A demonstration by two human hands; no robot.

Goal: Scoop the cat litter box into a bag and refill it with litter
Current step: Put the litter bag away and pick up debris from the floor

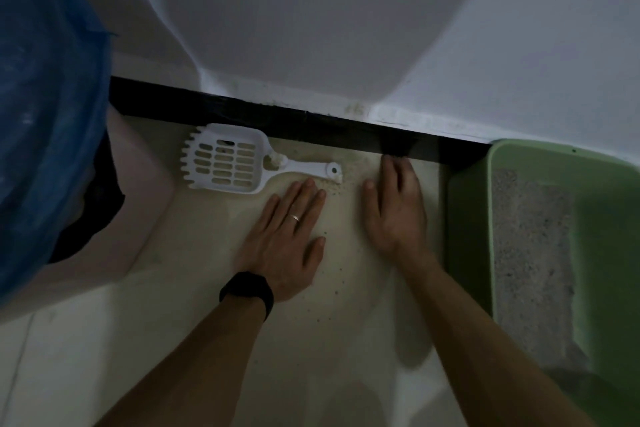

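Head view: left hand and right hand rest near scoop (white, slotted).

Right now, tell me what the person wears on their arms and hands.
No sleeves are in view. The left hand has a thin silver ring on one of its fingers, and a black band wraps its wrist. The right hand shows no ring or band.
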